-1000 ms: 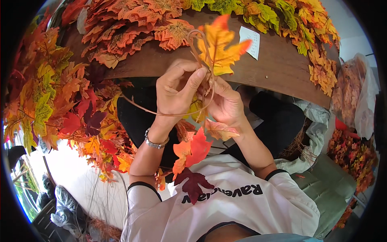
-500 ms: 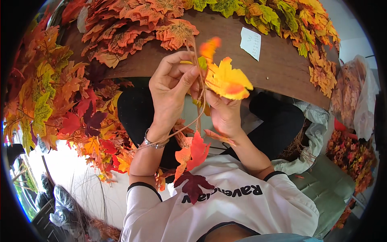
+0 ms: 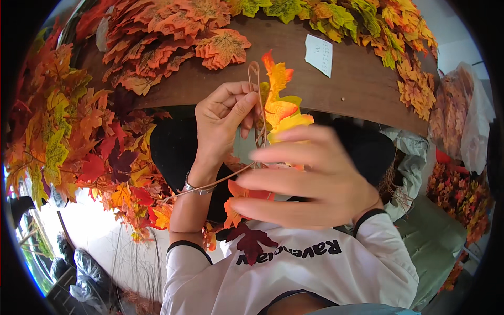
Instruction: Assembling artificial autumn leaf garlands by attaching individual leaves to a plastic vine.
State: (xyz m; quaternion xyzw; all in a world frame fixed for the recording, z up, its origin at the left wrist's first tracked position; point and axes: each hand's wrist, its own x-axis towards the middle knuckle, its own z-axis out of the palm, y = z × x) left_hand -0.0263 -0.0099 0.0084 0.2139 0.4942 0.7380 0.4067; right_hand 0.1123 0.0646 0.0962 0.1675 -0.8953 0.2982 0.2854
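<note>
My left hand point(image 3: 226, 113) pinches the thin brown stem point(image 3: 261, 107) of an artificial maple-leaf garland, close to the looped end at its top. Yellow-orange leaves point(image 3: 286, 113) stand out from the stem, just right of those fingers. Lower down, a dark red leaf point(image 3: 253, 242) and an orange leaf point(image 3: 234, 203) hang in front of my shirt. My right hand point(image 3: 320, 181) is smeared by motion, fingers stretched and apart, with nothing seen in it. It passes in front of the garland's middle and hides part of it.
A brown table point(image 3: 283, 39) curves ahead, bearing piles of orange leaves point(image 3: 223, 47), green-yellow leaves point(image 3: 336, 21) and a white paper slip point(image 3: 318, 55). Dense leaf garlands point(image 3: 52, 131) hang at left. On the right are a clear plastic bag point(image 3: 472, 123) and more leaves point(image 3: 454, 202).
My right hand has let go of the yellow leaves and swung nearer to me, fingers spreading. My left hand keeps its pinch on the stem, and the yellow leaves have turned more upright.
</note>
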